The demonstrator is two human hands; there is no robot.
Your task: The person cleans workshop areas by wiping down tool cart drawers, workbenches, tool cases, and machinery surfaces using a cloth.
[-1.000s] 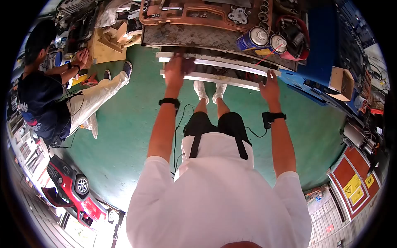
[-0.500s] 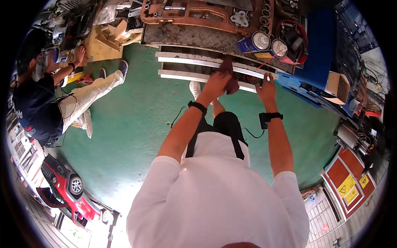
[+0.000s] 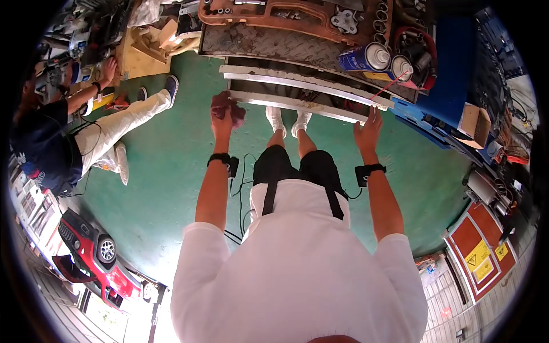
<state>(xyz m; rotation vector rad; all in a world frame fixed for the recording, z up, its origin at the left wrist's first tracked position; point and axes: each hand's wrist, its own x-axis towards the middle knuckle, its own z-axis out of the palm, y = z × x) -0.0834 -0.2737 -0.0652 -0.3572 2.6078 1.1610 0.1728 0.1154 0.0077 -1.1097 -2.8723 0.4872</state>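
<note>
Two pale metal drawer edges, an upper one point(image 3: 303, 82) and a lower one point(image 3: 297, 105), stick out below the diamond-plate workbench top point(image 3: 257, 46). My left hand point(image 3: 223, 121) is closed on a dark red cloth point(image 3: 235, 111) at the left end of the lower edge. At the right end, my right hand point(image 3: 369, 130) rests its fingertips against the drawer edges, fingers apart and holding nothing.
On the bench lie an orange socket tool case point(image 3: 274, 17), two spray cans point(image 3: 374, 57) and a red bin of sockets point(image 3: 432, 68). A blue cabinet point(image 3: 452, 63) stands right. At left a co-worker point(image 3: 48, 143) reaches over another bench. A red car point(image 3: 108, 274) is behind.
My left hand swept right along the drawer edges with the cloth, then back to their left end. My right hand stays at the right end. The co-worker leans further over the other bench.
</note>
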